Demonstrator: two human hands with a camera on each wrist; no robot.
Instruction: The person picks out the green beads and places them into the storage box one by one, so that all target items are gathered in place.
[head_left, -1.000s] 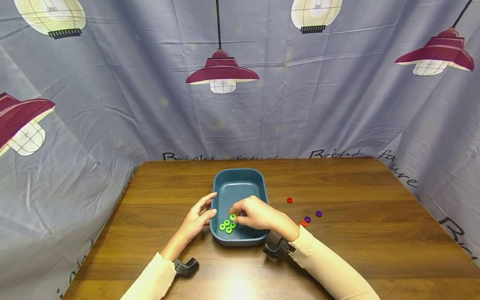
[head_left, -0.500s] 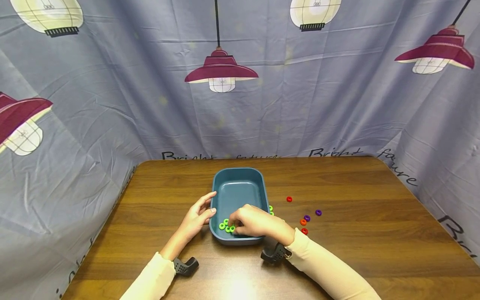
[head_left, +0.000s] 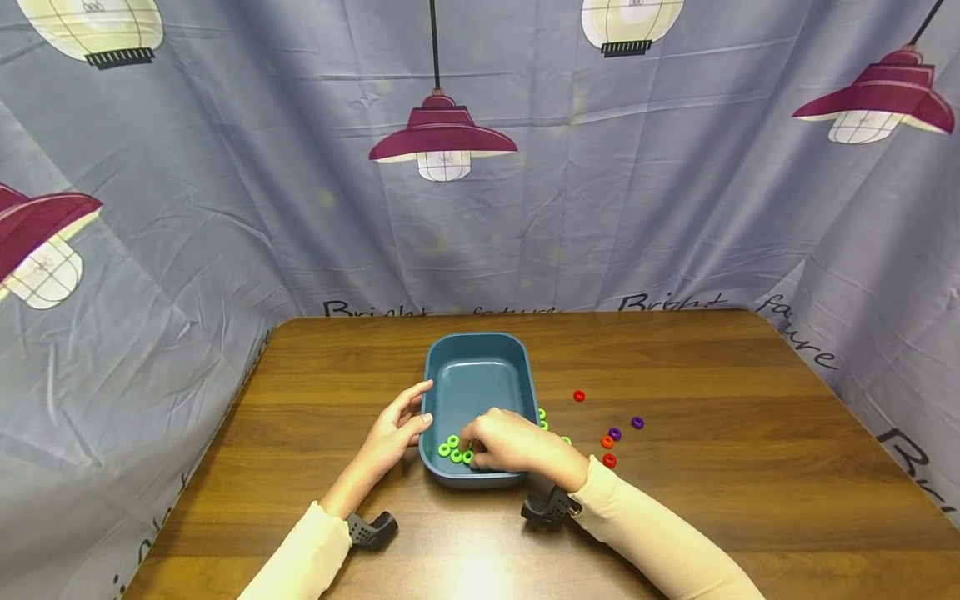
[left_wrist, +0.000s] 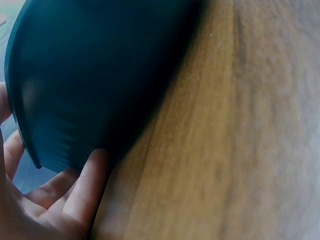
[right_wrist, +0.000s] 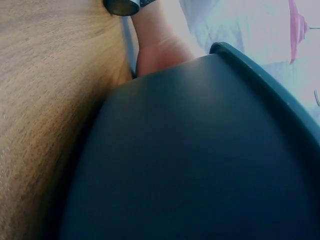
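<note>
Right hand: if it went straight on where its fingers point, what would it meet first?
The right hand would likely meet the green rings in the blue box; depth is unclear.

Curtain (head_left: 637,225) is hanging in folds, printed lamps (head_left: 442,137) are dotting it, lettering (head_left: 636,303) is running below, desk (head_left: 720,375) is reflecting light (head_left: 478,577).

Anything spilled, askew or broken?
Nothing visibly damaged or askew: the blue bin sits upright. The one untidy spot: red rings, purple rings, an orange ring and green rings lie loose on the table right of it; spill or deliberate, I can't tell.
</note>
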